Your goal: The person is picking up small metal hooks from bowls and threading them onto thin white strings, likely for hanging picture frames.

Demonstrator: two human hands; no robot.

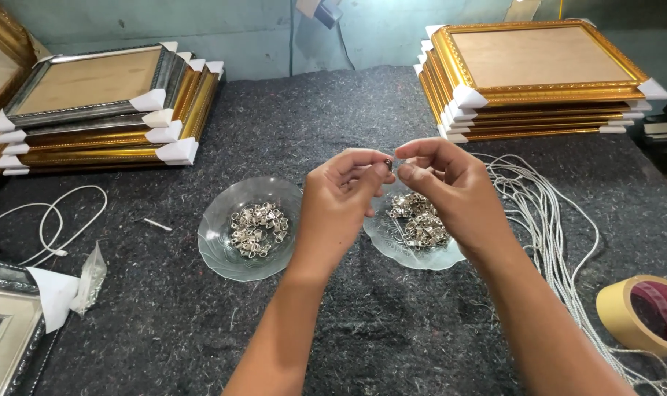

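My left hand [338, 205] and my right hand [451, 191] meet at the fingertips above the table, pinching a tiny dark metal piece [388, 164] between them. Just below stand two clear glass dishes. The left dish [216, 242] holds several small silver metal hangers [258, 229]. My right hand partly covers the right dish [392, 246], which holds a pile of similar silver pieces [420, 220].
Stacks of gold and silver picture frames with white corner guards sit at back left [99, 110] and back right [539, 77]. White cords [546, 220] lie at the right, a white cord loop [51, 220] at the left, a tape roll [645, 314] at the right edge, another frame [7, 323] at the front left.
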